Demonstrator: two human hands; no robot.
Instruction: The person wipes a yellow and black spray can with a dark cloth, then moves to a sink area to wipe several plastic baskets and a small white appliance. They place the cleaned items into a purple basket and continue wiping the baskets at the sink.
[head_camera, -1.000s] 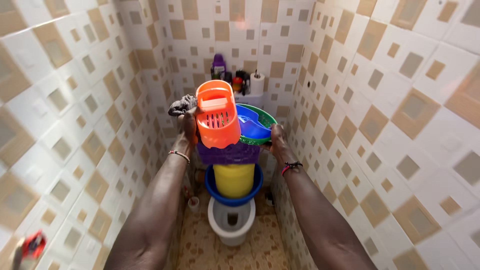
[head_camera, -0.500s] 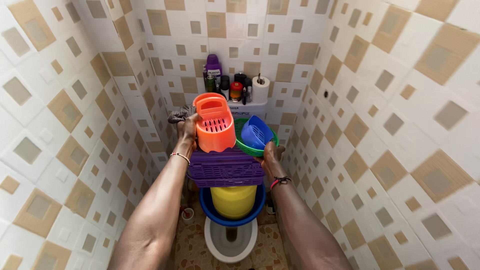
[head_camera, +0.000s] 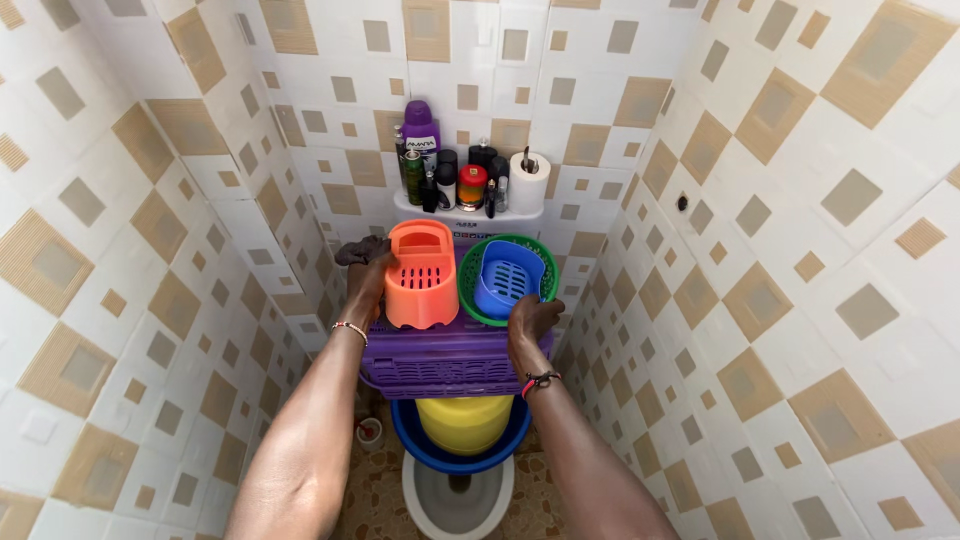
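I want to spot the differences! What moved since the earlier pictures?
The purple crate with the orange basket and green bowl sank lower and tipped level. The right hand slid up onto the bowl's edge. The left hand kept its grip and grey cloth; the yellow bucket stayed put.

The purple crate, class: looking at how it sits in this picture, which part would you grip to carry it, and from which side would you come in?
Probably the two short ends. The purple crate is wide, with an orange basket and a green bowl standing on top, so a one-sided grip would likely tip it. Come in from both sides at once, as the left hand and right hand do.
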